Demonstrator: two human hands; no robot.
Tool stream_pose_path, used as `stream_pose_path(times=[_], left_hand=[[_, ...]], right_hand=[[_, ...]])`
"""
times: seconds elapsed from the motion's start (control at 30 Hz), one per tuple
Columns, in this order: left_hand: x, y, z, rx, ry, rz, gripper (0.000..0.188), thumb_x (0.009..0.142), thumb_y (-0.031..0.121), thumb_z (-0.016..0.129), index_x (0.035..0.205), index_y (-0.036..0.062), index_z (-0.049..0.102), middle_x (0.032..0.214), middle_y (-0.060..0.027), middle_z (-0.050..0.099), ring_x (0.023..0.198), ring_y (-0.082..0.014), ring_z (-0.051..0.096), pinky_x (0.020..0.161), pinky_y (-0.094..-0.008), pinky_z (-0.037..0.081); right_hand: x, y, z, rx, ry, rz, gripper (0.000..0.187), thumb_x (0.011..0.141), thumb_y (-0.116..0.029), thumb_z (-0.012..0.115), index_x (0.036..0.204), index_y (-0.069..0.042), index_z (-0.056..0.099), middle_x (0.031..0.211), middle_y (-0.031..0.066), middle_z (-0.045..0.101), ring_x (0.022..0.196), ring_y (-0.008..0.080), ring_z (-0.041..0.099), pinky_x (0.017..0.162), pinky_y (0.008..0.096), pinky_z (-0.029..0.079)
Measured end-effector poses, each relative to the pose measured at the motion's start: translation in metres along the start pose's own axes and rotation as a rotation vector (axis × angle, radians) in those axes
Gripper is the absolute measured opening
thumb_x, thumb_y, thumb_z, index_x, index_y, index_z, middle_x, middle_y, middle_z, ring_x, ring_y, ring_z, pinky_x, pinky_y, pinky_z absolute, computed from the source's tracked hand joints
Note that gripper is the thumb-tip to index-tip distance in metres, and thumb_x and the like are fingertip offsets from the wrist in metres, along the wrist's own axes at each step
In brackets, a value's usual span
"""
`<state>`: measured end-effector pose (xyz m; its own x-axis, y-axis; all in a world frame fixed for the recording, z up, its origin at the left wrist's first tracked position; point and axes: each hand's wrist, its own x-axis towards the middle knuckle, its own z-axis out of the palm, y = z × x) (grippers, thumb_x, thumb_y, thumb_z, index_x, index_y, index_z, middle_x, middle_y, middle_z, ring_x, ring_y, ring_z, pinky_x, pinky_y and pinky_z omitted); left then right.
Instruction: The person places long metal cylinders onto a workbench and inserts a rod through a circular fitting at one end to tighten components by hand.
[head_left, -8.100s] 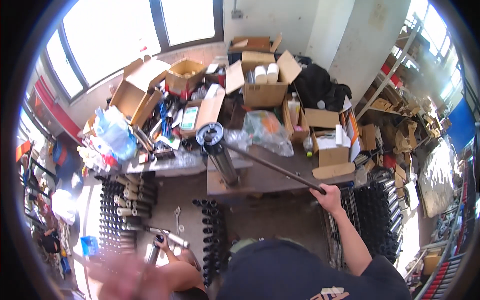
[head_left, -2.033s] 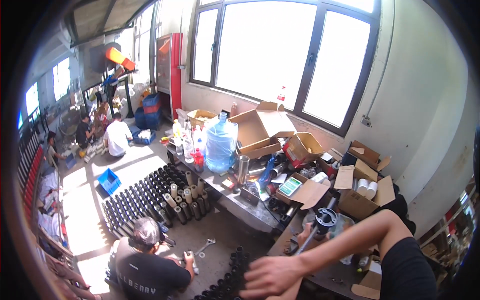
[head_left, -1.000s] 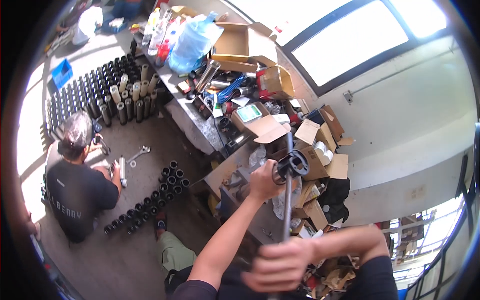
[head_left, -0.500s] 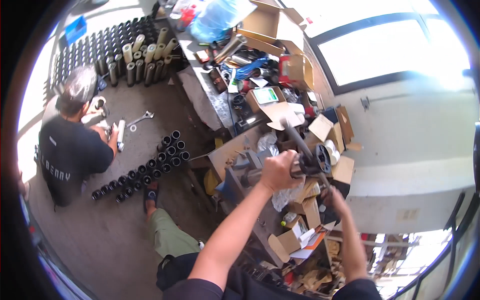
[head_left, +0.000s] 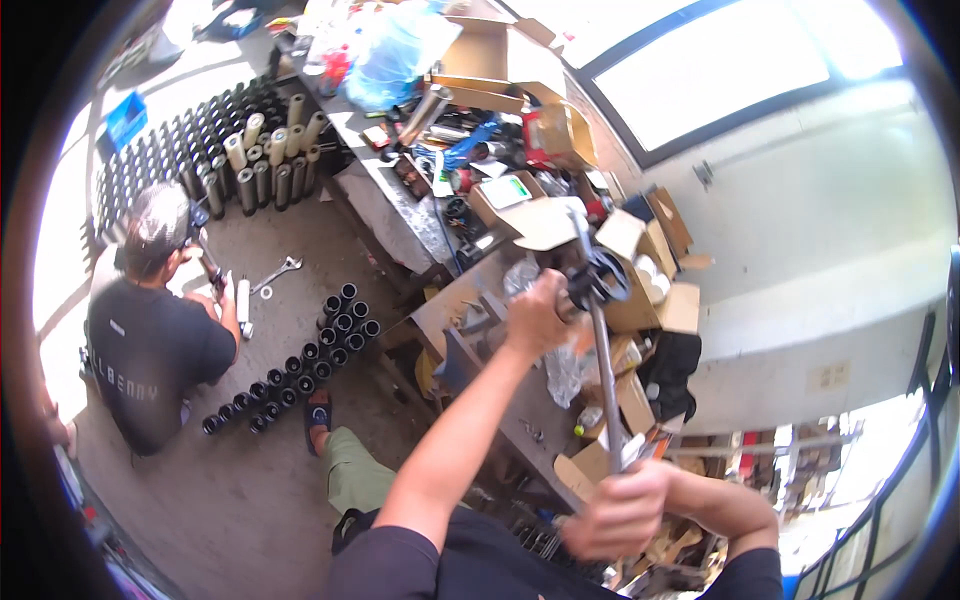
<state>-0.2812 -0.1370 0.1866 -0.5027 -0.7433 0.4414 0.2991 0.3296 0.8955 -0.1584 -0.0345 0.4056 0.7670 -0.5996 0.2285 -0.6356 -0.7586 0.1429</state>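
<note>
My left hand is closed around a metal cylinder by its dark round end fitting, which has openings in it. Most of the cylinder is hidden behind the hand. A long metal bar lies against that fitting, running from above it down toward my body. My right hand, slightly smeared by motion, is wrapped around the bar's lower end. Both hands are over a cluttered workbench.
Boxes and loose parts crowd the bench. On the floor at left a person squats, handling a part, beside a wrench. Rows of black tubes stand close to my foot; more tubes stand farther back.
My right hand has moved from near the round fitting down toward my body, and the bar now reaches much lower. The left hand keeps its grip. The view has shifted a little.
</note>
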Motion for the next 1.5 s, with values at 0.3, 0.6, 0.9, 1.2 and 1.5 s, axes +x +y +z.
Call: stream_pose_path(times=[0.3, 0.6, 0.9, 1.2, 1.5], left_hand=[[0.0, -0.016, -0.009, -0.133, -0.041, 0.054, 0.059, 0.057, 0.029, 0.086, 0.104, 0.0066, 0.058, 0.082, -0.0101, 0.064, 0.073, -0.0319, 0.068, 0.064, -0.0407, 0.055], [-0.028, -0.008, -0.006, -0.05, -0.198, 0.379, 0.057, 0.067, 0.039, 0.081, 0.104, 0.0038, 0.056, 0.078, -0.0092, 0.06, 0.069, -0.0288, 0.066, 0.062, -0.0386, 0.054], [-0.032, 0.006, -0.004, -0.043, -0.208, 0.308, 0.06, 0.057, 0.031, 0.086, 0.105, 0.0087, 0.056, 0.078, -0.0134, 0.065, 0.069, -0.0362, 0.067, 0.061, -0.0429, 0.055], [-0.002, -0.028, 0.008, -0.254, -0.357, -0.093, 0.053, 0.065, 0.023, 0.086, 0.108, 0.0008, 0.062, 0.091, -0.0177, 0.072, 0.081, -0.0367, 0.07, 0.074, -0.0422, 0.055], [-0.013, -0.025, 0.002, -0.026, -0.412, -0.012, 0.029, 0.075, 0.013, 0.084, 0.084, 0.0039, 0.057, 0.081, -0.0019, 0.058, 0.072, -0.0153, 0.052, 0.068, -0.0327, 0.047]], right_hand=[[-0.017, 0.435, 0.16, -0.094, -0.576, 1.408, 0.032, 0.083, -0.025, 0.069, 0.113, -0.014, 0.073, 0.085, 0.0086, 0.073, 0.076, 0.02, 0.073, 0.067, 0.0328, 0.058], [-0.391, 0.218, 0.053, 0.158, -0.943, 1.88, 0.05, 0.086, -0.045, 0.05, 0.092, 0.0, 0.073, 0.1, 0.0256, 0.071, 0.095, 0.0408, 0.068, 0.088, 0.0441, 0.052], [-0.252, -0.234, 0.064, 0.001, -0.067, 2.214, 0.039, 0.102, -0.029, 0.047, 0.088, 0.005, 0.061, 0.082, 0.0291, 0.063, 0.085, 0.0452, 0.065, 0.077, 0.0456, 0.051], [-0.206, -0.125, 0.0, 1.107, 0.181, 1.997, 0.061, 0.089, -0.058, 0.068, 0.056, -0.009, 0.057, 0.05, -0.0002, 0.052, 0.047, 0.011, 0.052, 0.047, 0.0276, 0.042], [-0.028, -0.139, 0.126, 1.776, 1.007, 1.838, 0.051, 0.098, -0.046, 0.062, 0.062, -0.011, 0.053, 0.057, -0.0022, 0.047, 0.056, 0.0089, 0.046, 0.056, 0.0282, 0.038]])
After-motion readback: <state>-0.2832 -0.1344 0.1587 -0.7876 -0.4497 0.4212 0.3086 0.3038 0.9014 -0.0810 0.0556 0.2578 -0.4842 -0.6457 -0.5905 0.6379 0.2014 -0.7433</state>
